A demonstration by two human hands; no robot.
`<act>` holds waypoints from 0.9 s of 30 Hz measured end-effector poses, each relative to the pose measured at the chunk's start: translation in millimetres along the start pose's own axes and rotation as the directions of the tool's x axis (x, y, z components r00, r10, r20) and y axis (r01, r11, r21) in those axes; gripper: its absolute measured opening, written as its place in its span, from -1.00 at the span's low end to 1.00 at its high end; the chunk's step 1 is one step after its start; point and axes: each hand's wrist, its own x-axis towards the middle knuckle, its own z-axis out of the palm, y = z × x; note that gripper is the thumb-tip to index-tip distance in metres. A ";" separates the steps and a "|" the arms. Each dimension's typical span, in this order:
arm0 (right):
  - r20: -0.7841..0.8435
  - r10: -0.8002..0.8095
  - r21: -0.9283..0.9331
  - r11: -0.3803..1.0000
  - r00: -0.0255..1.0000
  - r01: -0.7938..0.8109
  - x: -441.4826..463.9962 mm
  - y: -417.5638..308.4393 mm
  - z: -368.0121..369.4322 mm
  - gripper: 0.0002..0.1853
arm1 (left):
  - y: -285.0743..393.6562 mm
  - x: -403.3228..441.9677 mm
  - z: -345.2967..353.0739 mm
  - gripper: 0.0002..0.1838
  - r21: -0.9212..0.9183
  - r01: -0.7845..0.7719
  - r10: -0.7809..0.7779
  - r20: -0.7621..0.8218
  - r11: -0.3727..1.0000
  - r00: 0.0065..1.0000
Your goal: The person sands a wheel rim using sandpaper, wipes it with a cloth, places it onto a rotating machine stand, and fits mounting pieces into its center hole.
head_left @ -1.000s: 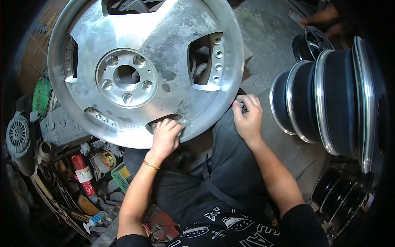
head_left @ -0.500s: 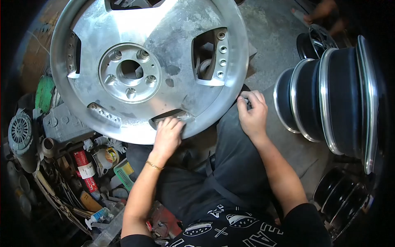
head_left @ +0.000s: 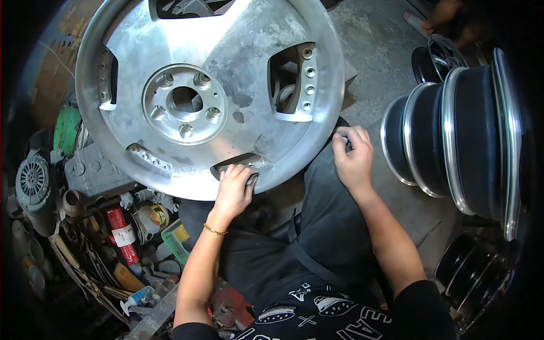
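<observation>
A bare silvery wheel rim (head_left: 130,73) fills the upper left, its face towards me, with bolt holes around the centre hub and several window openings. My left hand (head_left: 234,190) is at the lower opening, fingers bent over its edge. A small dark grey piece shows beside those fingers, too little of it visible to name. My right hand (head_left: 355,158) rests on my knee by the wheel's right edge, fingers curled in. Something small and grey shows between its thumb and fingers; I cannot make out what.
Several dark barrels with shiny lips (head_left: 447,136) stand at the right, more black rims (head_left: 473,272) below them. Left are a grey motor (head_left: 35,184), a red-wrapped roll (head_left: 122,235), a green basket (head_left: 175,241) and clutter. Another person's foot (head_left: 418,24) is at the top right.
The whole view has shifted slightly, moving the wheel a little to the right. My left fingers have moved slightly at the opening, and the dark piece beside them shows more. My right hand stays on the knee.
</observation>
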 end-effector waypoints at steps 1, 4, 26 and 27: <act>-0.005 0.000 -0.003 1.000 1.000 0.000 0.2 -0.9 -0.1 -0.90 | 0.6 3.9 2.6 -0.76 -0.002 -0.006 0.006 0.000 1.000 1.000; 0.030 -0.018 -0.007 1.000 0.999 0.019 -0.1 -2.0 -1.2 -0.91 | 1.4 9.7 10.6 -0.74 -0.034 0.010 -0.011 -0.016 0.999 1.000; 0.043 -0.028 -0.033 0.999 0.999 0.029 -0.3 -1.2 1.2 -0.89 | 2.8 -2.1 5.1 -0.60 0.078 -0.093 0.093 0.012 0.993 0.996; 0.027 -0.018 -0.027 0.999 0.999 0.019 0.4 0.2 -0.2 -0.89 | -6.6 -10.1 4.2 -0.61 0.102 -0.084 0.081 0.025 0.991 0.996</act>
